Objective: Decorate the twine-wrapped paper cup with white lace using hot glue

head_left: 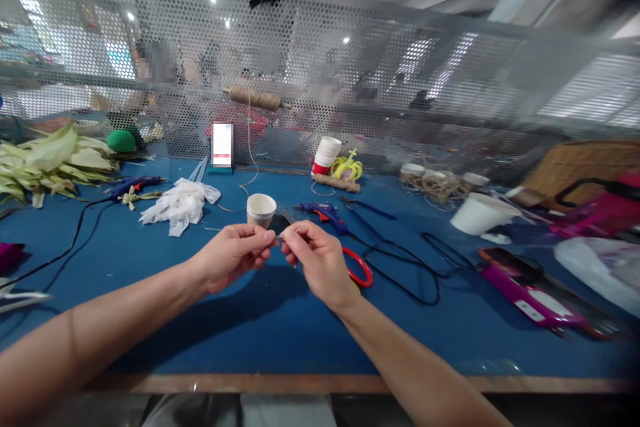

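My left hand (233, 255) and my right hand (320, 263) meet above the blue table, fingertips almost touching. Each is closed in a pinch of thumb and fingers. Whatever lies between the fingertips is too small and blurred to name. Just beyond them stands a paper cup (261, 205), its mouth up and its lower part brownish. To the right of the cup lies a blue glue gun (323, 212), with its black cord running off to the right. Red-handled scissors (361, 268) are partly hidden behind my right hand.
Crumpled white strips (183, 203), another glue gun (136, 185) and pale husks (55, 157) lie left. Twine hangs from a spool (256, 99) on the perforated screen (190, 20). Pliers (367, 213), stacked cups (326, 155), a white cup (480, 213) and a magenta device (533, 297) are rightward.
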The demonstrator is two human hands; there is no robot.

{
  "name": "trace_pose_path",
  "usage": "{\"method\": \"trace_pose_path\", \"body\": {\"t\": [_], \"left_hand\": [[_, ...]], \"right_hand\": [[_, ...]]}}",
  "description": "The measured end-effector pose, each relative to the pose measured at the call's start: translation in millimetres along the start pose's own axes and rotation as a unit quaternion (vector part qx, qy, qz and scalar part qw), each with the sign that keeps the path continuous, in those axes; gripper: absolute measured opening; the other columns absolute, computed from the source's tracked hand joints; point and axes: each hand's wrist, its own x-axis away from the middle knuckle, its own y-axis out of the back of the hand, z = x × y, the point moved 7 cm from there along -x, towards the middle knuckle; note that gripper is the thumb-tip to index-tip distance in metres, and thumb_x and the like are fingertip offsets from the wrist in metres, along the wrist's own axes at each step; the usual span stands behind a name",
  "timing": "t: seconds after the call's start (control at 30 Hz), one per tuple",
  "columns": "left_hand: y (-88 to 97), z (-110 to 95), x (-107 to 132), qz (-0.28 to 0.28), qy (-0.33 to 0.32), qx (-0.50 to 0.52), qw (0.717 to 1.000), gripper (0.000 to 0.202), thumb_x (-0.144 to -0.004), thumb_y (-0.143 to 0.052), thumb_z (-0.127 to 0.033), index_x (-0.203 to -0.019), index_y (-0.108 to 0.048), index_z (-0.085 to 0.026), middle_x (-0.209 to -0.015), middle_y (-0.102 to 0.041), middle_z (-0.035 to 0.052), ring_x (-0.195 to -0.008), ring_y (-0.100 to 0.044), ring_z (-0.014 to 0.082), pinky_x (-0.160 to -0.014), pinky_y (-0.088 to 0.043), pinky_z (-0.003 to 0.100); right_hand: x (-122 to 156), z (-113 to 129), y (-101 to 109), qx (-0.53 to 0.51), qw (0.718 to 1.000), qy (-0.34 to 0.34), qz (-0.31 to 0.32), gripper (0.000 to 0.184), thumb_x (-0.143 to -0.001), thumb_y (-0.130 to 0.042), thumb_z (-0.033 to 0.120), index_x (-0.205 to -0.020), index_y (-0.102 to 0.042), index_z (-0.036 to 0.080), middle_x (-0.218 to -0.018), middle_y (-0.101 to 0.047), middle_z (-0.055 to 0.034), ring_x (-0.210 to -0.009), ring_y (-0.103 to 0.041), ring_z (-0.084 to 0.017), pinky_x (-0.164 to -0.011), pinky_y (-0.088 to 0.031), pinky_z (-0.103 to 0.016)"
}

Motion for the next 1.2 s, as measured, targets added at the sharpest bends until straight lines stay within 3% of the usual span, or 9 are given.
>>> {"method": "trace_pose_path", "body": {"t": [0.13,0.27,0.37,0.43,0.53,0.63,0.8,1.03,1.2], "left_hand": [[-7.5,12.8,-0.3,0.046,0.088,0.1,0.99,0.028,-0.07,-0.063,-0.038,-0.072,-0.056,-0.011,-0.054,-0.049,-0.0024,-0.046,-0.043,0.0041,-0.049,-0.036,0.017],[-3.0,-11.7,9.4,0.047,-0.034,-0.255,0.965,0.045,-0.084,-0.036,-0.048,-0.087,-0.059,-0.009,-0.074,-0.061,0.0083,-0.064,-0.056,0.0142,-0.064,-0.045,0.028],[-7.7,-48.7,31.2,-0.029,-0.218,-0.586,0.78,0.039,-0.082,-0.044,-0.045,-0.095,-0.059,-0.011,-0.087,-0.061,0.0117,-0.078,-0.057,0.0219,-0.069,-0.045,0.034],[-13.1,-66.7,45.3,-0.065,-0.31,-0.663,0.678,0.031,-0.087,-0.037,-0.032,-0.095,-0.058,-0.011,-0.084,-0.062,0.0103,-0.071,-0.057,0.0184,-0.064,-0.046,0.031],[-25.4,-75.1,56.3,-0.028,-0.443,-0.697,0.563,0.027,-0.087,-0.033,-0.012,-0.097,-0.058,-0.014,-0.091,-0.061,0.0091,-0.081,-0.055,0.0166,-0.071,-0.045,0.028],[-29.2,-59.1,45.7,0.029,-0.463,-0.737,0.49,0.023,-0.086,-0.038,-0.015,-0.099,-0.058,-0.014,-0.089,-0.061,0.0094,-0.079,-0.053,0.0169,-0.07,-0.045,0.03],[-29.6,-43.0,36.4,-0.019,-0.513,-0.711,0.481,0.019,-0.085,-0.042,-0.017,-0.09,-0.06,-0.012,-0.078,-0.062,0.0081,-0.07,-0.054,0.016,-0.064,-0.047,0.029],[-20.1,-49.5,34.8,-0.082,-0.527,-0.604,0.592,0.015,-0.083,-0.049,-0.021,-0.082,-0.062,-0.013,-0.068,-0.062,0.005,-0.064,-0.055,0.0129,-0.059,-0.048,0.024],[-25.1,-45.1,37.0,-0.07,-0.533,-0.633,0.557,0.02,-0.082,-0.049,-0.023,-0.086,-0.063,-0.01,-0.07,-0.063,0.0081,-0.062,-0.055,0.0153,-0.06,-0.047,0.029]], "right_hand": [[-4.8,-2.3,2.5,-0.012,1.0,-0.015,-0.003,0.02,-0.072,-0.059,0.035,-0.064,-0.057,0.017,-0.055,-0.054,0.0027,-0.045,-0.047,-0.007,-0.043,-0.037,-0.02],[-19.1,-23.8,19.9,-0.133,0.981,-0.12,-0.077,0.021,-0.065,-0.063,0.034,-0.059,-0.054,0.016,-0.047,-0.049,0.0055,-0.038,-0.04,-0.004,-0.036,-0.028,-0.017],[-26.3,-30.4,28.3,-0.181,0.966,-0.162,-0.093,0.02,-0.06,-0.065,0.03,-0.057,-0.054,0.014,-0.044,-0.047,0.0058,-0.036,-0.038,-0.003,-0.034,-0.024,-0.016],[-26.7,-30.7,28.4,-0.185,0.963,-0.178,-0.084,0.019,-0.059,-0.065,0.027,-0.055,-0.053,0.014,-0.043,-0.047,0.0058,-0.035,-0.037,-0.002,-0.034,-0.023,-0.016],[-21.9,-30.4,19.3,-0.17,0.964,-0.197,-0.047,0.019,-0.059,-0.065,0.027,-0.055,-0.053,0.014,-0.042,-0.047,0.0061,-0.033,-0.037,-0.002,-0.033,-0.023,-0.016],[-15.1,-30.9,7.1,-0.147,0.967,-0.208,-0.014,0.02,-0.062,-0.065,0.03,-0.057,-0.053,0.014,-0.042,-0.048,0.0061,-0.032,-0.038,-0.003,-0.032,-0.023,-0.015],[-8.7,-32.4,-3.9,-0.133,0.968,-0.214,-0.001,0.022,-0.064,-0.064,0.032,-0.057,-0.052,0.015,-0.043,-0.049,0.0064,-0.032,-0.039,-0.003,-0.031,-0.024,-0.015],[-6.1,-20.9,-3.4,-0.132,0.982,-0.133,-0.017,0.023,-0.066,-0.064,0.035,-0.06,-0.054,0.015,-0.047,-0.052,0.0054,-0.036,-0.043,-0.003,-0.034,-0.03,-0.015],[-7.5,-23.4,-2.8,-0.137,0.981,-0.139,-0.02,0.023,-0.066,-0.065,0.035,-0.06,-0.054,0.015,-0.047,-0.052,0.0053,-0.036,-0.042,-0.004,-0.034,-0.029,-0.016]]}}
